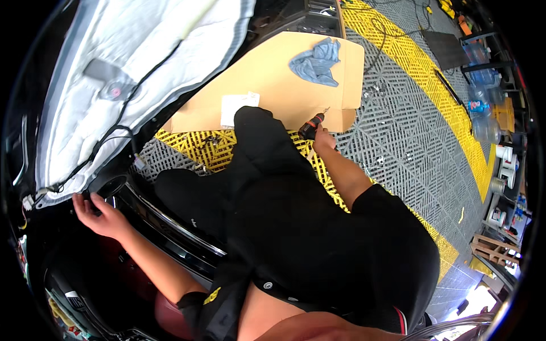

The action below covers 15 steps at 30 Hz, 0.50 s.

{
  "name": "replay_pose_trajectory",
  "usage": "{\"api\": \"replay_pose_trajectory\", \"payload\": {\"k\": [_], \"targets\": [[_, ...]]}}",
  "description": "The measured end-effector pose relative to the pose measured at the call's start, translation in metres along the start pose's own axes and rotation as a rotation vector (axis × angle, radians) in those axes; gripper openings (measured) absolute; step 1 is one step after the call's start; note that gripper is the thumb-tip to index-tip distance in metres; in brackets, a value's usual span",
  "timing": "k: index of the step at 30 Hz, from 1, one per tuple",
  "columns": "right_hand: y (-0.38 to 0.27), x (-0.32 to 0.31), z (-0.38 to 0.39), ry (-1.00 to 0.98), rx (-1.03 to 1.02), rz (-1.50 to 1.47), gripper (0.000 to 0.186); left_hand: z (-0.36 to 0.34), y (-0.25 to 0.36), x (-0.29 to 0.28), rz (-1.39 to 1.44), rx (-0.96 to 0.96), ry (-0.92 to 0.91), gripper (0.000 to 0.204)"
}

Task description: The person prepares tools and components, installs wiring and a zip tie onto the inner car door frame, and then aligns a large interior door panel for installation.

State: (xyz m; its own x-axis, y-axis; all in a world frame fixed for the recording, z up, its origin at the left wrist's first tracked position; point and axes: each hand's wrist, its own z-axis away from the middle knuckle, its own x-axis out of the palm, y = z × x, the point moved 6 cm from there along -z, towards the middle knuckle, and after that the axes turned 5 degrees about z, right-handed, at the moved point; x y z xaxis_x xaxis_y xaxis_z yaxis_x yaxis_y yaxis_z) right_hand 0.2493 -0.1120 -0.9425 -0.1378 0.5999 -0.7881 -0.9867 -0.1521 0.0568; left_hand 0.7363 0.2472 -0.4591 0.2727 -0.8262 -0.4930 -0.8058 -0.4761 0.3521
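In my right hand is a cordless drill, dark with red-orange trim. Its thin bit points up and away over the edge of a flattened cardboard piece. My left hand is open, its fingers bent and the thumb apart, and nothing shows in it. It is close to the lower edge of a white padded liner with grey edging. A black cable runs across this liner toward a small white connector. Whether the left fingertips touch the panel I cannot tell.
A blue-grey cloth and a white paper packet lie on the cardboard. A glossy black car sill runs beside my legs. Grey and yellow grid tiles cover the floor. Shelves with large clear bottles line the right.
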Motion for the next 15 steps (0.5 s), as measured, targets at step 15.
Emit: {"api": "replay_pose_trajectory", "payload": {"k": [15], "targets": [[0.105,0.091,-0.038,0.14,0.113,-0.098,0.048,0.202,-0.09,0.051,-0.285,-0.383,-0.755,0.064]]}}
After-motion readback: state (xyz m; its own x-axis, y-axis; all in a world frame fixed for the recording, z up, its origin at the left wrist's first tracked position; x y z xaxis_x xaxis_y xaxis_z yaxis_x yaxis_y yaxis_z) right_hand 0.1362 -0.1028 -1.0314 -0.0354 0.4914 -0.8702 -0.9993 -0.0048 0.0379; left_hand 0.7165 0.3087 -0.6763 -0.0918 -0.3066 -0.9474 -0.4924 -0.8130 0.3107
